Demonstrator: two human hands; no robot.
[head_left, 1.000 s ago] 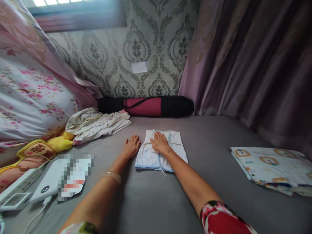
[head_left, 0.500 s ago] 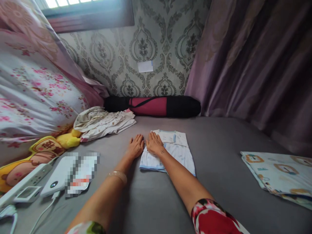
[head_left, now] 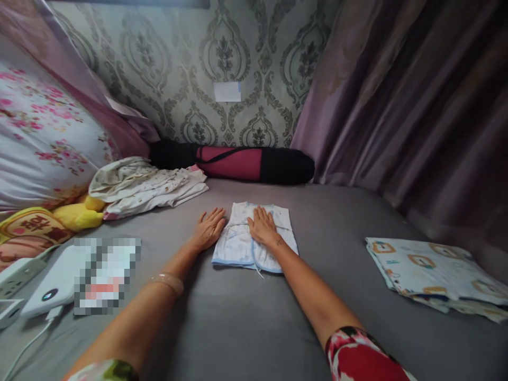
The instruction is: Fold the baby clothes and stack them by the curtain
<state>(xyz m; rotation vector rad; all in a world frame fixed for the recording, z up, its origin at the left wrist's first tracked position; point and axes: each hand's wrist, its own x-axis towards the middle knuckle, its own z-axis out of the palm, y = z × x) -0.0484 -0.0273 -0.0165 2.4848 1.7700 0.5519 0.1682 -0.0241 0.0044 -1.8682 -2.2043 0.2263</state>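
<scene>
While the white garment [head_left: 234, 247] lay flat, the right hand [head_left: 262, 226], fingers close together, had shifted from the garment's left edge to its middle, apparently extending the smoothing; the left hand [head_left: 209, 230], fingers slightly parted, rested beside that edge on the underlying grey sheet [head_left: 238, 328].

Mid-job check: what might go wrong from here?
The right hand lies flat on the white garment; sliding it might ruck the fabric. A loose tie pokes past the blue hem and may snag. The white cable lies left of the left forearm, which might catch it if drawn back.
</scene>
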